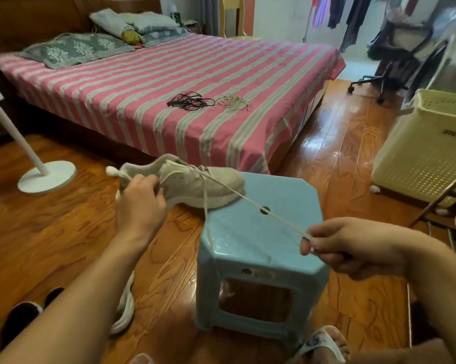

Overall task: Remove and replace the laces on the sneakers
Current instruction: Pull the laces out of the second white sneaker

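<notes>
One beige sneaker is in work here, with its toe resting on the far left corner of one light blue plastic stool and its heel hanging out over the wooden floor. A second sneaker, white-soled, lies on the floor under the left forearm, mostly hidden. The left hand holds the heel part of the beige sneaker, the fingers curled around its side and the thumb on top. One cream lace runs tight from the eyelets of the shoe, over the stool, to the right hand, which pinches the end of it between thumb and fingertips; the other fingers are curled in. A second strand of the same lace hangs down loose from the shoe across the front of the stool. The two hands are well apart, one on each side of the stool. On the pink striped bed behind lie two bundles of spare laces just beside each other: one black bundle on the left and one cream bundle on the right. At the far right stands one pale yellow laundry basket; it carries a dark printed label, but the letters are too blurred to read. A small worn sticker on the front of the stool is also not readable.
</notes>
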